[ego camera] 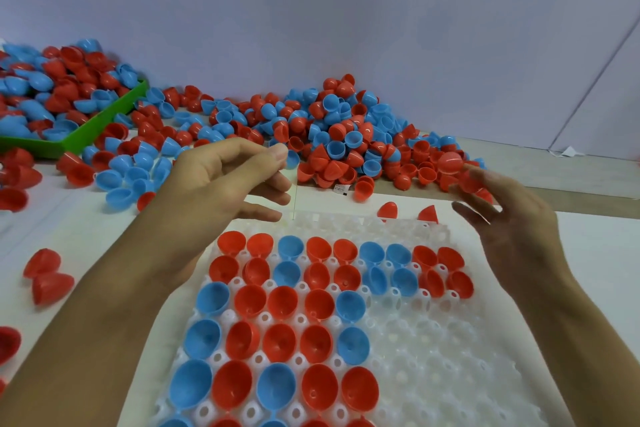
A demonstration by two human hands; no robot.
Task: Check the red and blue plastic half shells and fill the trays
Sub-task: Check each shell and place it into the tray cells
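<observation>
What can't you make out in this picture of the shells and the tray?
Head view:
- Right hand: motion blur hides how its fingertips meet the red shells.
- Left hand: its pinched fingertips hide what, if anything, they hold.
- White tray: the bottom edge cuts off its near rows.
- Green tray: the left edge cuts it off, and heaped shells hide its inside.
- Small label by the pile: too small to read.

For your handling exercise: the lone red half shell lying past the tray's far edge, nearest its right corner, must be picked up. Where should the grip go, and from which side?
Take the red half shell from above, pinching across its rounded dome. It seems to lie dome-up, rim likely down, so no edge offers itself. The clear tray crowds its near side, and the top is free.
</observation>
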